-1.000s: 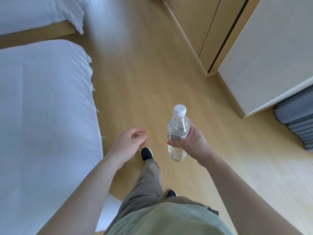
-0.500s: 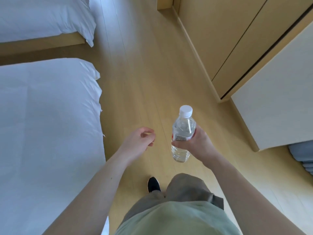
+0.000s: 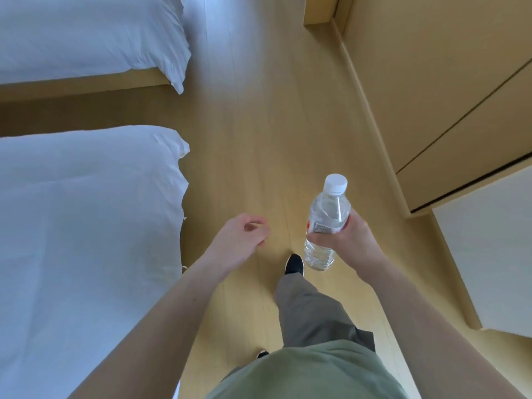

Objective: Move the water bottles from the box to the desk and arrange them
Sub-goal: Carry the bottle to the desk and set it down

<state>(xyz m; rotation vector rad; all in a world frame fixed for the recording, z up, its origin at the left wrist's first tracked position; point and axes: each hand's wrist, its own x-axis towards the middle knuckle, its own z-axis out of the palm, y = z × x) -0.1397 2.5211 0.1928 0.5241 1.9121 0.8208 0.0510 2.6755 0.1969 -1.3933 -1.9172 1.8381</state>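
A clear plastic water bottle [image 3: 328,208] with a white cap stays upright in front of me, over the wooden floor. My right hand [image 3: 347,239] grips it around the middle, over the label. My left hand [image 3: 240,240] hangs a little to the left of the bottle, fingers loosely curled, holding nothing. Neither the box nor the desk is in view.
Two beds with white bedding lie on the left, the near bed [image 3: 86,240] and the far bed [image 3: 86,36]. Wooden cabinet doors [image 3: 446,90] and a white panel [image 3: 495,260] line the right. A strip of wooden floor [image 3: 259,125] runs between them, with my legs and black shoes below.
I have walked forward along the floor: the beds and cabinet slid down the view and a grey object at the right edge left it. Both hands kept their pose and the bottle stayed upright.
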